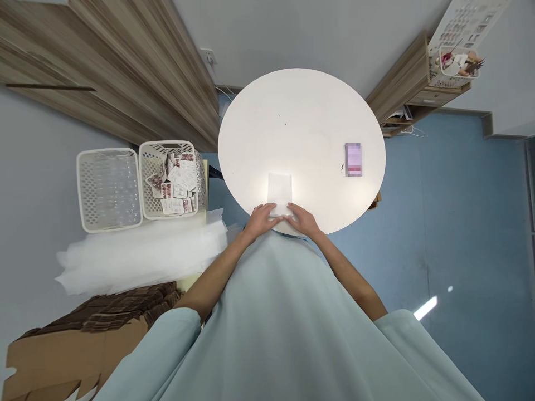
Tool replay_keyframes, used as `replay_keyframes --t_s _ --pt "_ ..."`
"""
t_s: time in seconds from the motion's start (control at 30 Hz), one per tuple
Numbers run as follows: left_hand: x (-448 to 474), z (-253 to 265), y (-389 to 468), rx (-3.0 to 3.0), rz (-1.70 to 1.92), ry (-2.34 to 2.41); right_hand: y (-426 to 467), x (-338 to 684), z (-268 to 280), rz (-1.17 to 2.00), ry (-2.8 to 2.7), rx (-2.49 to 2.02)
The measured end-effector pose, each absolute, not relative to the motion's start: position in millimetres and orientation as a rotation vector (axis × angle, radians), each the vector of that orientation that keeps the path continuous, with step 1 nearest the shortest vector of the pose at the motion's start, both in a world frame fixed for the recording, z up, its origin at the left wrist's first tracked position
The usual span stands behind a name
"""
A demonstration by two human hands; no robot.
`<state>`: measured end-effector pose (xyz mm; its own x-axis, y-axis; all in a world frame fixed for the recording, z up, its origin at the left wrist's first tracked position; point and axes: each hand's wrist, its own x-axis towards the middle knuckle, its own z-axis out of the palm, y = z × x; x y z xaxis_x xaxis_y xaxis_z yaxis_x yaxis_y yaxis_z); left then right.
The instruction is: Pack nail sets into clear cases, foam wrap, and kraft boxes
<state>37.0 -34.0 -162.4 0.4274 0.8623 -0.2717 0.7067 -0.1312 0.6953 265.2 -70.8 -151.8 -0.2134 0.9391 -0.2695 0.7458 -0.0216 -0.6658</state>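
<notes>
A white, slightly see-through rectangular pouch (pixel 280 188) lies on the round white table (pixel 301 111) near its front edge. My left hand (pixel 261 219) grips its near left corner, the fingers on top and the thumb along the near edge. At the near right corner, my right hand (pixel 304 219) holds it in the same way. The thumbs point toward each other and almost meet. Whether anything is inside the pouch cannot be made out.
A purple-pink box (pixel 353 160) sits on the table's right. To the left stand a basket of printed packets (pixel 193 178) and one of clear plastic pieces (pixel 80 192). Below them lie white sheets (pixel 142 256) and flattened cardboard (pixel 71 356). A wooden cabinet (pixel 167 72) stands behind.
</notes>
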Motion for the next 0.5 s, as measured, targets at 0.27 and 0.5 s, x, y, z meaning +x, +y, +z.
replay_keyframes --t_s 0.27,0.5 --pt "40 -163 -9 1.621 0.334 1.509 -38 259 -153 1.115 -1.756 -1.938" --pt "56 -176 1 1.688 0.311 1.683 -22 252 -167 1.064 -1.582 -2.004"
